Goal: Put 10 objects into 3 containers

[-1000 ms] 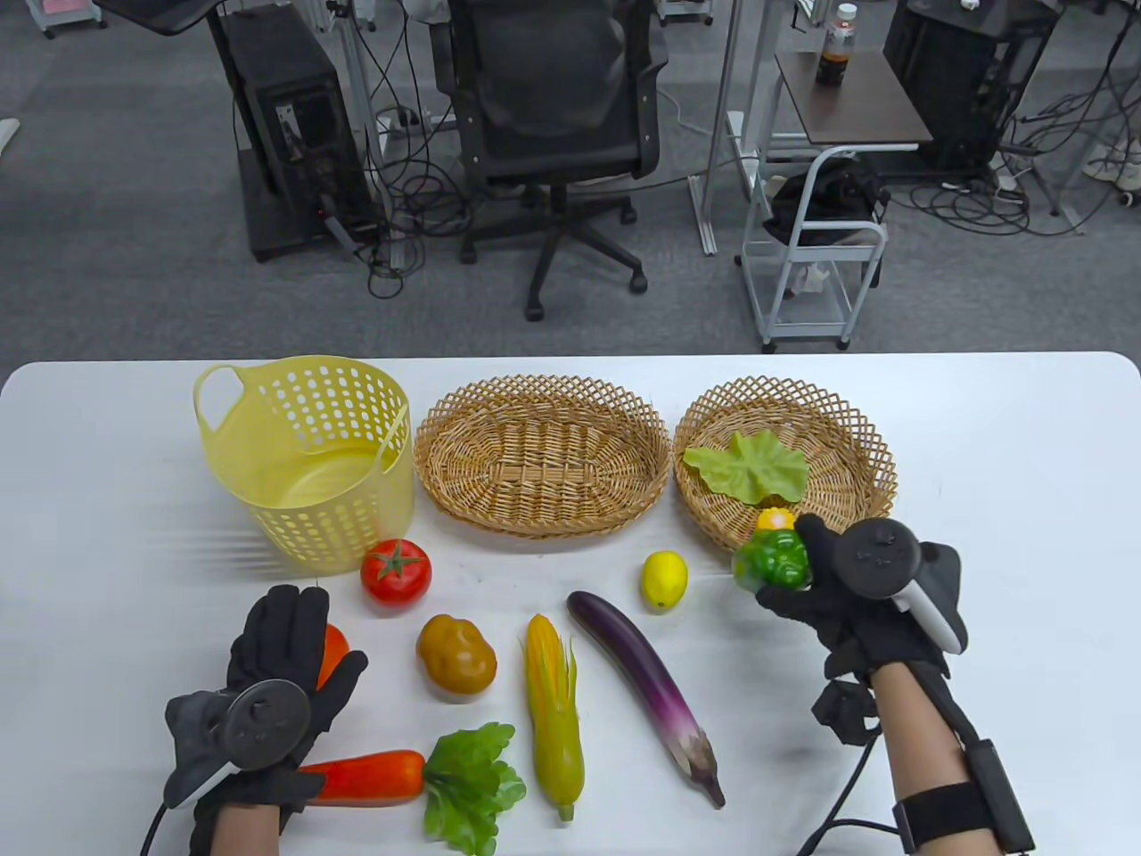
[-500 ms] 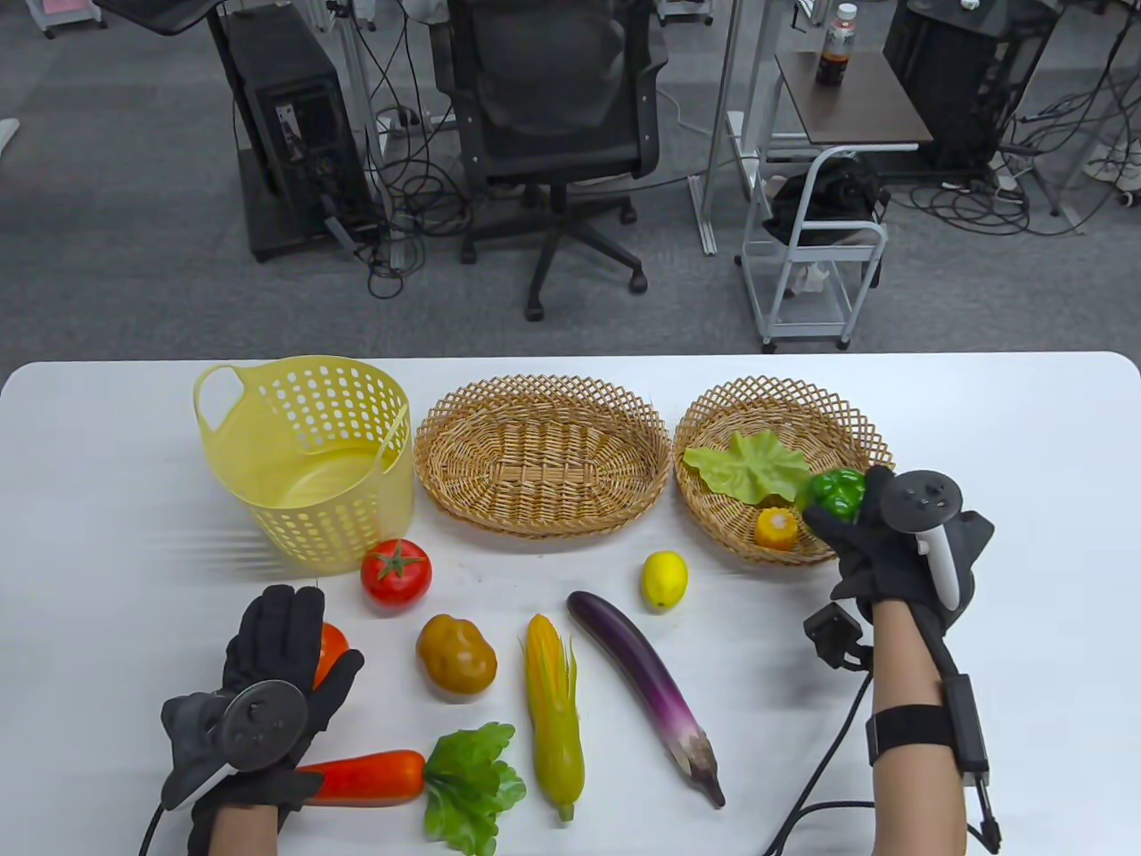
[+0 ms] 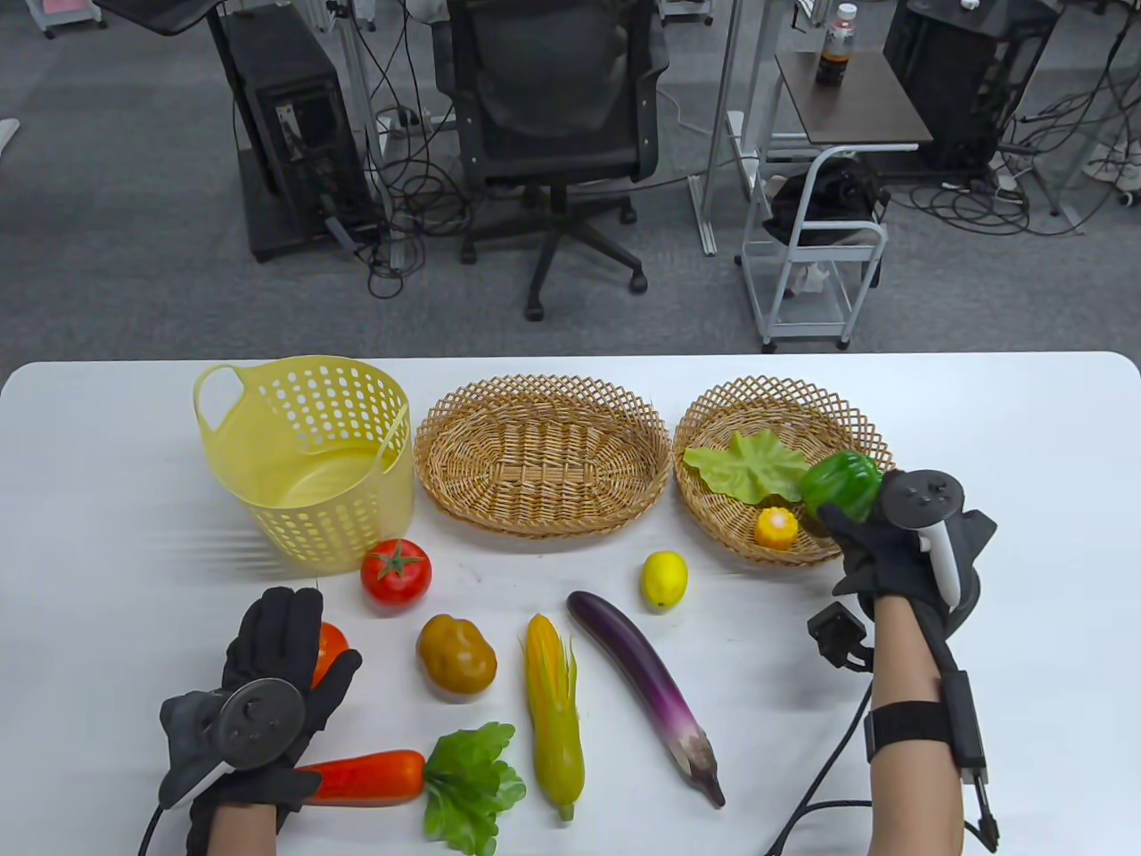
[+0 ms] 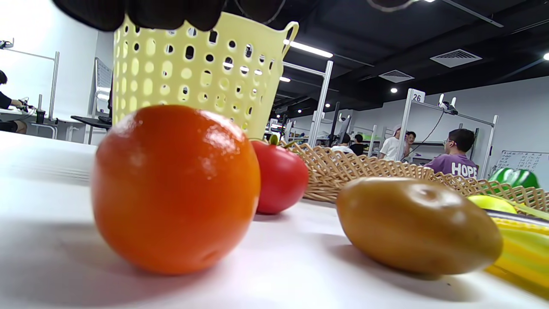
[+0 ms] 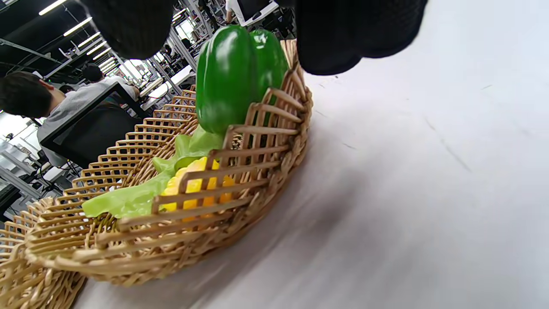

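Note:
My right hand (image 3: 847, 526) is at the right rim of the round wicker basket (image 3: 713, 412). Its fingers (image 5: 128, 25) are spread on either side of a green pepper (image 3: 841, 481), which leans on the inside of the rim (image 5: 236, 77). A lettuce leaf (image 3: 749, 464) and a small corn piece (image 3: 775, 527) lie in that basket. My left hand (image 3: 285, 624) hovers open and flat over an orange (image 3: 332, 644), not gripping it (image 4: 176, 189).
A yellow plastic basket (image 3: 307, 459) and an oval wicker basket (image 3: 446, 419) stand at the back. On the table lie a tomato (image 3: 396, 572), potato (image 3: 456, 655), corn cob (image 3: 553, 704), eggplant (image 3: 646, 687), lemon (image 3: 664, 580) and carrot (image 3: 370, 776).
My right hand carried the green pepper from the table front up over the round basket's right rim, where it now leans. My left hand stayed over the orange.

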`<state>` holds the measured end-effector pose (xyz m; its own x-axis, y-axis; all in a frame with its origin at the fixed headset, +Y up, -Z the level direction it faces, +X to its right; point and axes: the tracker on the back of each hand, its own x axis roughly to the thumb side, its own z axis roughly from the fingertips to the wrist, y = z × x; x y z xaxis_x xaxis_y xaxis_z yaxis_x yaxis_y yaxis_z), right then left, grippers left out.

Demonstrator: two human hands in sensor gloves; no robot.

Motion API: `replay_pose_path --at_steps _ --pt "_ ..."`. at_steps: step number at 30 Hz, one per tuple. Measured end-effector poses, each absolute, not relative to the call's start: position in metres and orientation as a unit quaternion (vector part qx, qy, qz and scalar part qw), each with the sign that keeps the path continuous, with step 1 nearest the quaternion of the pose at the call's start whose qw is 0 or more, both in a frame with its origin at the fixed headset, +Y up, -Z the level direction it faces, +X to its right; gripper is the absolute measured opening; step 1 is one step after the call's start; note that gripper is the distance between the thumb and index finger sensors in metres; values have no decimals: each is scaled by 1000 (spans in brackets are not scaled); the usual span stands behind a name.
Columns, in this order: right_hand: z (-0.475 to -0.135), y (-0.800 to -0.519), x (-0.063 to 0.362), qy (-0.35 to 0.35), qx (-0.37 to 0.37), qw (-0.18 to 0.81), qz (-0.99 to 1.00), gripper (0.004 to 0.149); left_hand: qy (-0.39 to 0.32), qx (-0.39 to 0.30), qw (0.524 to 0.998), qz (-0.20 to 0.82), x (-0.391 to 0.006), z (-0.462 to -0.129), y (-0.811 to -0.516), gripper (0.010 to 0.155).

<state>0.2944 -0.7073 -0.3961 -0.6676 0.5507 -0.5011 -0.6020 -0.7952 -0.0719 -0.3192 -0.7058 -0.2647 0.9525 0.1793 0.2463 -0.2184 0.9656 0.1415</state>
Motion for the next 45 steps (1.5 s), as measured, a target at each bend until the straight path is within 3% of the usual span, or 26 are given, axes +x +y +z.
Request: replay_pose_path --at_steps 4,12,19,24,28,40,45 --pt "-381 -704 296 41 -237 305 921 88 -117 83 984 106 -320 -265 -705 76" --pt "-344 -703 265 61 -115 273 953 87 -120 86 983 111 -321 -264 -704 76" --pt "-314 -709 206 213 -14 183 960 91 -120 87 982 114 -323 -264 -703 76" --pt "-294 -725 179 325 1 177 929 93 -127 79 982 113 -317 -262 -705 76" --pt "-281 -744 161 365 15 179 913 93 -142 75 979 124 -307 -260 -703 76" --pt "-263 -762 119 334 31 77 939 93 -154 46 979 122 -304 -262 -704 77" --pt "-262 -764 115 311 22 61 948 78 -165 47 979 115 -298 -260 -702 77"
